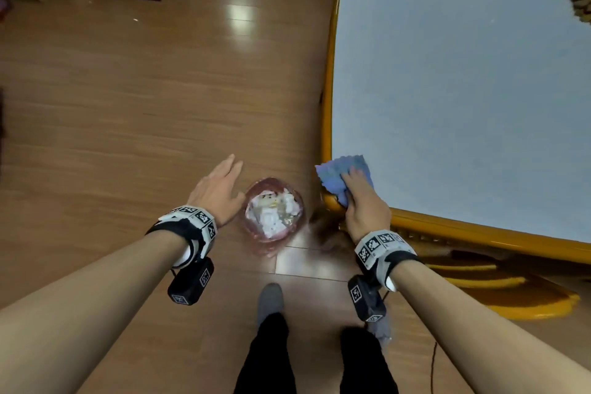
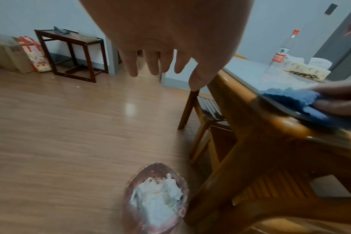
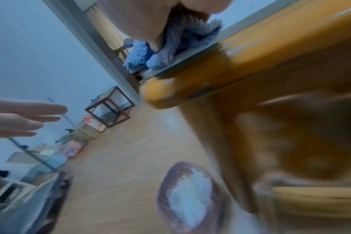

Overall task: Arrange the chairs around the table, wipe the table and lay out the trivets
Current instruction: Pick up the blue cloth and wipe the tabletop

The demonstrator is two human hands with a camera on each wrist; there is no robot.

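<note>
Your right hand (image 1: 364,201) grips the blue cloth (image 1: 342,174) bunched at the table (image 1: 463,73) corner beneath it, your left hand (image 1: 220,189) spread empty beside, so crumbs swept off may miss the bin (image 1: 273,213) below.

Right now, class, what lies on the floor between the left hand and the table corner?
A lined waste bin holding white tissues, seen in the head view between the left hand and the table corner.
</note>
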